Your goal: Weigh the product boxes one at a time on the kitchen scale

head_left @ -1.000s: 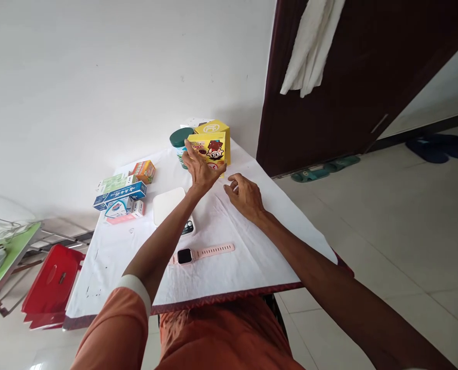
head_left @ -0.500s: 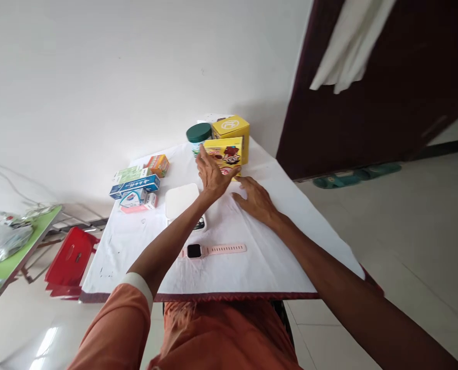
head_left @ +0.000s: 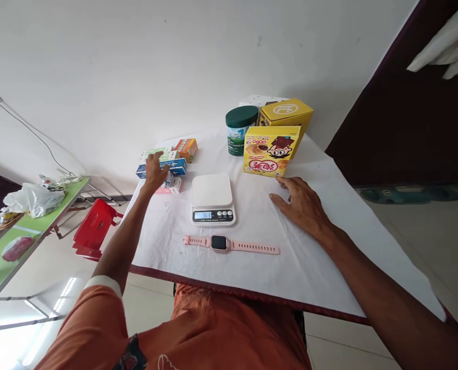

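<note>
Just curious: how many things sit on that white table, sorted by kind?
Yellow boxes: 2
Green-lidded jar: 1
Kitchen scale: 1
Pink watch: 1
Small boxes by the left hand: at least 4, some hidden under it
Total: at least 9. A white thing behind the jar is too hidden to count.

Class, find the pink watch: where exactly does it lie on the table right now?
In the head view the pink watch lies flat near the table's front edge, just in front of the white scale and left of the right hand.
</note>
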A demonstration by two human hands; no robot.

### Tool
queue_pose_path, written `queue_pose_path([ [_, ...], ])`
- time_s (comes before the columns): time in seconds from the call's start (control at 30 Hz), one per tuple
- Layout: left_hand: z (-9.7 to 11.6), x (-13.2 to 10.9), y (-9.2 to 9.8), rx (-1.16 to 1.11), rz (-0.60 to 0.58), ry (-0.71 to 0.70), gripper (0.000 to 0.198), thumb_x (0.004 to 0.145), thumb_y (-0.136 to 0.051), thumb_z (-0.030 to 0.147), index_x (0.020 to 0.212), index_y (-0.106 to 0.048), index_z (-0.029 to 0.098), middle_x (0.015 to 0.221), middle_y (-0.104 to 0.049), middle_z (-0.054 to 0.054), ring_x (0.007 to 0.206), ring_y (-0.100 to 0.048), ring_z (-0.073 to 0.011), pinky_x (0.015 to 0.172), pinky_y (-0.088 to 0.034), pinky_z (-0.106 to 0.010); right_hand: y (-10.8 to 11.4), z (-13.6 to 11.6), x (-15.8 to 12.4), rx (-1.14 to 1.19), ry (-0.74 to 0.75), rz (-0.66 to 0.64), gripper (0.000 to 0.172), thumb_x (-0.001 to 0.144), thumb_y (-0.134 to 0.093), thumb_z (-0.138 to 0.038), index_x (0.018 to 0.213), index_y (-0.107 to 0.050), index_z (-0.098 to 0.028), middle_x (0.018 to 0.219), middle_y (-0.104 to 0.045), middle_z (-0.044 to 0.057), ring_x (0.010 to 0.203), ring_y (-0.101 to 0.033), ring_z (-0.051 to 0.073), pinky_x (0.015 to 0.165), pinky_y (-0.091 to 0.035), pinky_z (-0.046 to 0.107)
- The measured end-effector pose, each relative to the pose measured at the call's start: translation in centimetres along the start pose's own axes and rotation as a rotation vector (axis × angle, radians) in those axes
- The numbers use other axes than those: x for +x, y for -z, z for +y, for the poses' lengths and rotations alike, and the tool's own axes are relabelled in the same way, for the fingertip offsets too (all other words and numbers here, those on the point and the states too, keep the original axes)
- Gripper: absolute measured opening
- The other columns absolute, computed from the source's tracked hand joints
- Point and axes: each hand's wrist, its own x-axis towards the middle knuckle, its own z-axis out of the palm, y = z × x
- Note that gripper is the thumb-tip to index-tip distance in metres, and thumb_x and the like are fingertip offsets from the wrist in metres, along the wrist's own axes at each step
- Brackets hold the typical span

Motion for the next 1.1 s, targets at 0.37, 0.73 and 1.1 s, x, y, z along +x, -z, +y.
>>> queue_pose_path([
  [0.37, -5.0, -5.1, -1.5, 0.095, -0.106, 0.046, 0.094, 0.076, -0.091, 0.058, 0.153, -0.049, 0.024, 0.163, -0.042, -0.022, 0.151, -0.045, -0.0470, 0.121, -0.041, -0.064, -0.5, 0.4, -0.3, -0.003, -0.015, 0.019, 0.041, 0.091, -0.058, -0.043, 0.125, -0.070, -0.023, 0.128, -0.072, 0.018, 0.109, -0.071, 0.038, 0.096, -0.060, 0.057],
  [0.73, -3.8, -3.3, -2.3, -0.089, 0.107, 0.314, 0.077, 0.073, -0.090, 0.054, 0.131, -0.053, 0.021, 0.136, -0.061, -0.020, 0.135, -0.062, -0.0424, 0.118, -0.046, -0.063, -0.3, 0.4, 0.1, -0.022, 0.020, 0.019, 0.030, 0.090, -0.059, -0.039, 0.111, -0.073, -0.022, 0.121, -0.073, 0.017, 0.117, -0.070, 0.038, 0.103, -0.060, 0.057],
  [1.1, 3.1, -7.2, -3.6, -0.227, 0.088, -0.152, 0.077, 0.070, -0.094, 0.044, 0.133, -0.056, 0.024, 0.134, -0.068, -0.013, 0.128, -0.066, -0.0327, 0.111, -0.054, -0.051, -0.6, 0.3, 0.1, -0.027, 0.010, 0.008, 0.027, 0.091, -0.061, -0.034, 0.110, -0.074, -0.020, 0.121, -0.071, 0.017, 0.117, -0.068, 0.037, 0.104, -0.059, 0.055],
])
